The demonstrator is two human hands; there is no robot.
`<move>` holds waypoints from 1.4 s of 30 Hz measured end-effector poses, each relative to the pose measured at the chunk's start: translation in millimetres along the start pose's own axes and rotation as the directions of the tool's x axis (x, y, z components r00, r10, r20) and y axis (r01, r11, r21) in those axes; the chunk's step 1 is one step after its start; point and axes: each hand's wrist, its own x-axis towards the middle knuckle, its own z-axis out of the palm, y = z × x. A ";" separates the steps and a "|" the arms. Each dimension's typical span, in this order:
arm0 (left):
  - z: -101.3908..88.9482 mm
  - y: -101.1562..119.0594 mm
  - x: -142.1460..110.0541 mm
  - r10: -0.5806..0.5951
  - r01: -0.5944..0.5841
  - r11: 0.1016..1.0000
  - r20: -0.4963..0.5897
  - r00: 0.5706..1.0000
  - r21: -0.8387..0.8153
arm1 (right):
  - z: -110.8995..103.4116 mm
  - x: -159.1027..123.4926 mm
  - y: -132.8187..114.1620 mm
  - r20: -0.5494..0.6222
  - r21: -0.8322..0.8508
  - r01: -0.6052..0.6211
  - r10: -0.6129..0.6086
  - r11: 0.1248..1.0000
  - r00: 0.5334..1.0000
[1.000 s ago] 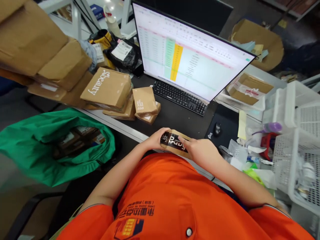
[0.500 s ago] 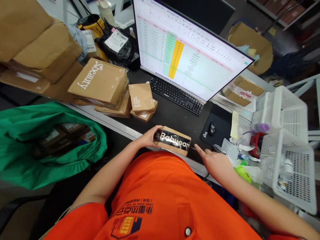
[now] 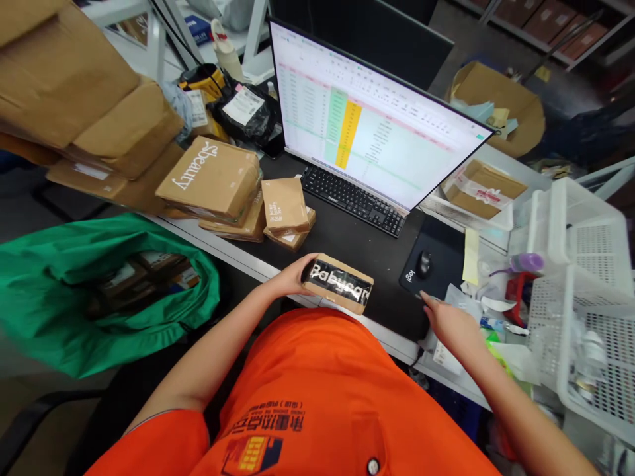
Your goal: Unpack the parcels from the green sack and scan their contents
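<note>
A small brown cardboard box (image 3: 338,303), wrapped with black tape bearing white "Babycar" lettering, is tilted at the desk's front edge. My left hand (image 3: 294,274) grips its left end, with the thumb and fingers around the side. My right hand (image 3: 450,320) is apart from the box, just below the mouse pad (image 3: 432,254), with its index finger stretched towards the pad's lower edge. The other right fingers are partly hidden, and nothing shows clearly in them. A black mouse (image 3: 424,263) lies on the pad, beyond that fingertip.
A monitor (image 3: 370,112) and keyboard (image 3: 353,200) stand behind. Stacked cartons (image 3: 211,177) and a small box (image 3: 284,203) lie left. An open green bag (image 3: 44,264) holding parcels is at lower left. White plastic baskets (image 3: 570,284) and loose items crowd the right.
My right hand has moved right, away from the box's right end to the mouse pad's lower edge. My left hand keeps hold of the box, now slightly further left. The view has shifted a little.
</note>
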 end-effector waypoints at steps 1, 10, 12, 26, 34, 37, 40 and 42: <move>-1.2 1.2 -3.7 0.009 -0.008 0.999 -0.014 1.000 0.049 | 3.2 9.9 -6.1 -0.092 0.192 0.016 0.002 0.981 0.996; 24.5 78.7 -32.2 0.269 -0.118 0.663 -0.088 0.959 0.740 | 10.5 84.9 -129.8 -0.118 0.992 0.104 -0.213 -0.073 0.970; 35.6 86.2 -36.4 0.309 -0.142 0.548 -0.041 0.950 0.824 | 7.7 86.5 -134.6 -0.047 0.992 0.021 -0.210 -0.126 0.976; 39.9 87.6 -0.9 0.255 -0.157 0.533 0.019 0.967 0.831 | 51.6 62.7 -55.4 -0.498 0.673 0.510 -0.182 0.536 0.848; 33.4 96.4 11.0 0.237 -0.218 0.517 0.106 0.966 0.828 | 49.3 63.6 -33.9 -0.624 -0.175 0.694 -0.624 0.699 0.470; 33.1 106.6 17.2 0.188 -0.206 0.495 0.128 0.974 0.844 | 42.8 68.5 -40.0 -0.677 -0.281 0.682 -0.643 0.675 0.357; 32.5 114.4 20.3 0.163 -0.192 0.506 0.126 0.979 0.841 | 39.3 77.2 -39.6 -0.702 -0.322 0.663 -0.641 0.676 0.312; 30.8 118.4 21.6 0.132 -0.180 0.526 0.129 0.983 0.831 | 38.0 87.8 -35.9 -0.699 -0.334 0.658 -0.646 0.675 0.308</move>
